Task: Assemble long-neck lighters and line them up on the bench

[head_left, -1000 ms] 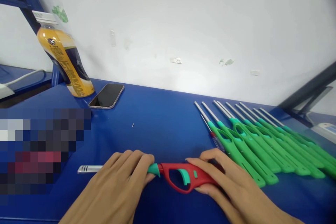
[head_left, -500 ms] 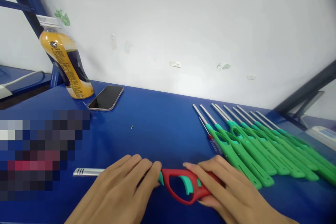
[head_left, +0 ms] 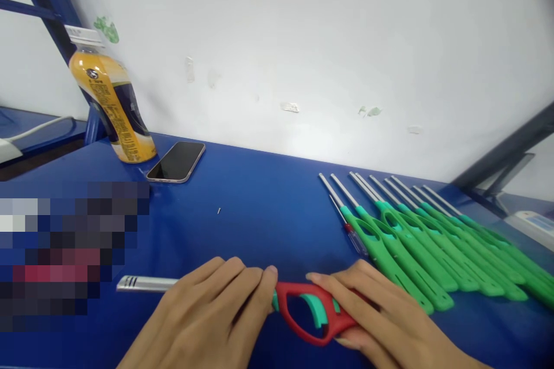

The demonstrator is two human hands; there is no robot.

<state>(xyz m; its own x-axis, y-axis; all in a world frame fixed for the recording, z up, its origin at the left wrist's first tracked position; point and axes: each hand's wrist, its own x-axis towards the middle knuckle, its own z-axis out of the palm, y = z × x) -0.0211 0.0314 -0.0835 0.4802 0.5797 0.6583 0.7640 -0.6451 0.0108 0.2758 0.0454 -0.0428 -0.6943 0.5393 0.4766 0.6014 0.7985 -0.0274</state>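
A red long-nosed lighter (head_left: 303,317) with a teal trigger lies flat on the blue table (head_left: 259,213), its metal nozzle (head_left: 138,283) pointing left. My left hand (head_left: 216,311) lies over the nozzle near the teal collar, fingers curled round it. My right hand (head_left: 381,317) grips the red handle from the right. To the right lie several green lighters (head_left: 424,242) side by side, nozzles pointing away. A small screwdriver (head_left: 352,233) with a clear handle rests beside the leftmost one.
A yellow drink bottle (head_left: 110,106) stands at the back left, with a dark phone (head_left: 176,161) lying beside it. A tiny screw (head_left: 219,211) lies mid-table. A blurred patch covers the left side. A white wall rises behind the table.
The red lighter and both hands have shifted slightly to the right and closer to me; my left fingers slid along to the collar, hiding more of the teal part.
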